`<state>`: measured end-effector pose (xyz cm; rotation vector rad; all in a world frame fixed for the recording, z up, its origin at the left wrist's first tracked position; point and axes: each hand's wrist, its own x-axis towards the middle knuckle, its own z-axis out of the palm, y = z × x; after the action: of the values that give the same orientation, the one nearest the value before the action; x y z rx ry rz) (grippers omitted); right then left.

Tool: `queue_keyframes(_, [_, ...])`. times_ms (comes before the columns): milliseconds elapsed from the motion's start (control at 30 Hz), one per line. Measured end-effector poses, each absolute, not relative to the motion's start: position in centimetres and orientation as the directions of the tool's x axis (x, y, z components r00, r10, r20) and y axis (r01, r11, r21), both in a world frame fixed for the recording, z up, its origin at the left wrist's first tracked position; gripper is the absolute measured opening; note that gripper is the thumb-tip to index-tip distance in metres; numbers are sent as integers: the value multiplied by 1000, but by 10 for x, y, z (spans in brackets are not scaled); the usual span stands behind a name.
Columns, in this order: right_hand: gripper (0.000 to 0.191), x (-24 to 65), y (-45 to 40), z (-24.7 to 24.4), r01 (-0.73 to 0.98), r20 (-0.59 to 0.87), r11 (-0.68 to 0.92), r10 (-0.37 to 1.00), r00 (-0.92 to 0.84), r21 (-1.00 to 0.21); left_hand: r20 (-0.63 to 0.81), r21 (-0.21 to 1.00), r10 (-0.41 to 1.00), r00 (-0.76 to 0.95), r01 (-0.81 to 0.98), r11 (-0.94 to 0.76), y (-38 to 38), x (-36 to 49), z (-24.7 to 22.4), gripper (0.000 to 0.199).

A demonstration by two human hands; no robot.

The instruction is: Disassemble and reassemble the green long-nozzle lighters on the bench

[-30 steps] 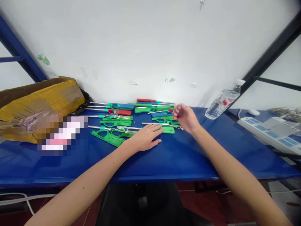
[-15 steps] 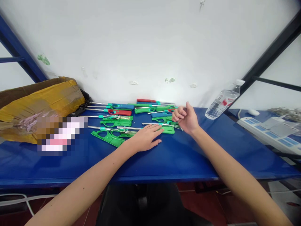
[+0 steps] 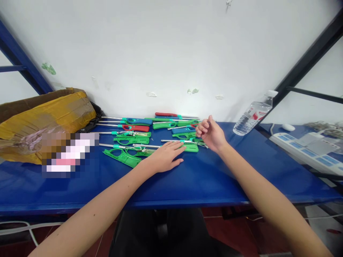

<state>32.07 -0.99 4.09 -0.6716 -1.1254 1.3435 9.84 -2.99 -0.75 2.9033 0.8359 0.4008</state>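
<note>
My left hand (image 3: 167,157) lies flat with its fingers spread, fingertips on a green lighter (image 3: 190,147) with a long metal tube. My right hand (image 3: 211,135) is raised just right of it, fingers curled in towards the thumb around a small dark thing, too hidden to name. Left of my left hand lie an opened green lighter casing (image 3: 122,157) and another green lighter (image 3: 134,137) with its inner parts showing. Behind them are a red lighter (image 3: 138,128), a blue lighter (image 3: 139,121) and several more in green, blue and red.
On the blue table (image 3: 171,185), a taped cardboard box (image 3: 53,114) stands at the left, with a blurred-out patch in front. A water bottle (image 3: 253,116) leans at the right, near a white power strip (image 3: 302,146) and a coiled cable (image 3: 327,128). A white wall rises behind.
The fingers and thumb of my right hand have shifted slightly. My left hand stays flat in the same place, and the lighters lie as before.
</note>
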Motion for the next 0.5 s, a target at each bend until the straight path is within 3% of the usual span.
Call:
queue_keyframes(167, [57,324,-12,42,-430,255,164,953,-163,-888,234,163,529,815,504,-848,-29,99,-8,47])
queue_keyframes(400, [26,326,-11,42,-454,245,153,958,-151,-878,220,155,531,819,507,-848,-30,98,-7,48])
queue_keyframes(500, [29,325,-10,41,-441,251,173,960,-124,-881,226,160,527,819,502,-850,-30,98,-7,47])
